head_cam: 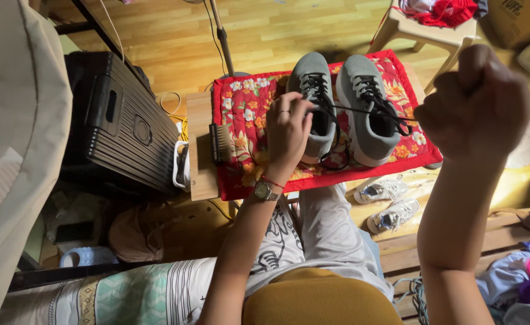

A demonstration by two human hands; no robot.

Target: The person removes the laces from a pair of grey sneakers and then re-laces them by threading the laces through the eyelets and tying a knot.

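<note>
Left hand (288,133) pinches the black lace (361,111) at the left grey shoe (314,102); right hand (475,102), a closed fist, pulls it taut; lacing is unfinished; right shoe (367,108) seems laced.

Warm daylight brightens the floor (265,30) up top; foreground dim and shadowed; wide-angle edges bend; focus fairly sharp.

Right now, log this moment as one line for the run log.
left hand: on left grey sneaker, at its lace | right hand: fisted, raised, pulling black lace taut | both sneakers on red floral cloth
</note>
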